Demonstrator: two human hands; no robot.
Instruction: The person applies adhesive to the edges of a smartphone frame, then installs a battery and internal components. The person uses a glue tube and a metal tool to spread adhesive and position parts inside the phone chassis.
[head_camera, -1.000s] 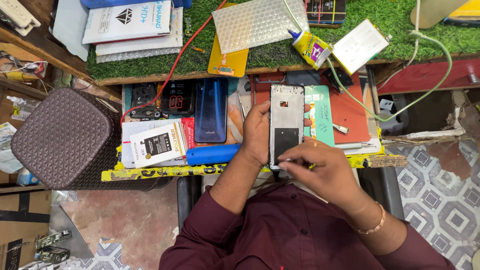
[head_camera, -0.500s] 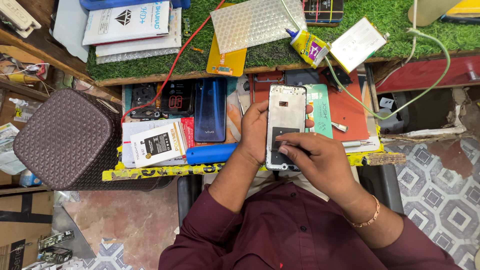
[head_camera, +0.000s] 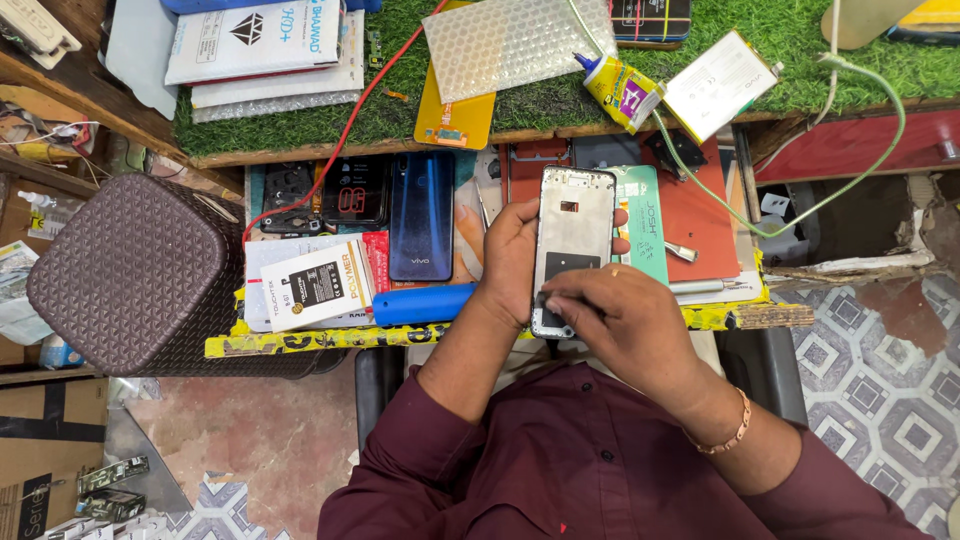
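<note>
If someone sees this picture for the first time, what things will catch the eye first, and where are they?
At the centre, the left hand holds an opened phone frame upright over the bench while the right hand works at its lower end. Left of it lies a shiny blue phone back, and further left stands a dark brown quilted box. Green artificial grass covers the shelf above.

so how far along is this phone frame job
Done: the phone frame is stripped open, and a blue back cover lies apart on the bench. In hand: the left hand grips the frame's edge while the right hand presses its fingertips at the lower end. Left: the frame is bare inside apart from a dark patch, and the cover is not yet on.
</note>
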